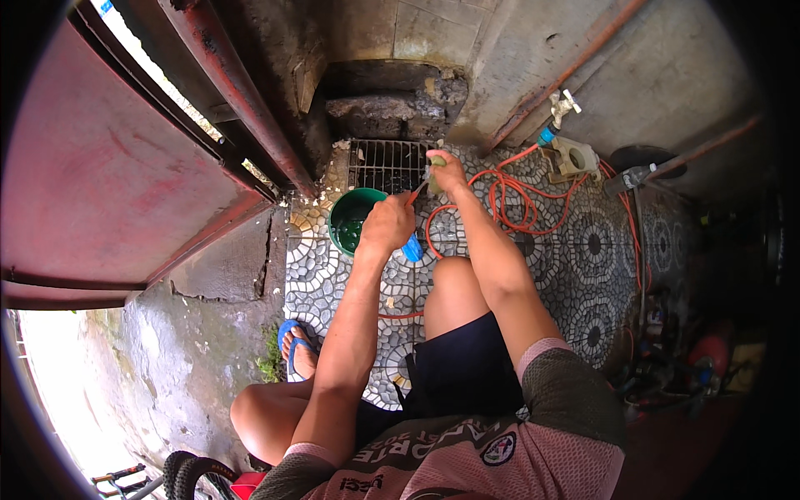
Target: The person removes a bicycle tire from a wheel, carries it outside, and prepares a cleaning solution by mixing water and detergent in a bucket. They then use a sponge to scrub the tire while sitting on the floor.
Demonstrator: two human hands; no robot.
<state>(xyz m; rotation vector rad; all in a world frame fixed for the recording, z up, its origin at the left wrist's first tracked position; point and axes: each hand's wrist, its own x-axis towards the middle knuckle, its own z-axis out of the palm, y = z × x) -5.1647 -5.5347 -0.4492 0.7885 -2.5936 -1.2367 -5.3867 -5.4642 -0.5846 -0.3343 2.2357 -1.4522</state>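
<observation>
My left hand is closed around a slim tool with an orange-red handle. A thin, paler part of the tool points up toward my right hand. That hand is closed on a yellowish-green sponge, pressed close to the tool's far end; the exact contact is too small to make out. Just left of my left hand, a green bucket stands on the patterned tiles with some liquid inside. Both hands are near a metal floor grate, the right one by its right edge.
An orange hose lies coiled on the right, joined by a blue connector to a wall tap. A clear plastic bottle is farther right. A red metal panel stands left; a bicycle wheel is low left.
</observation>
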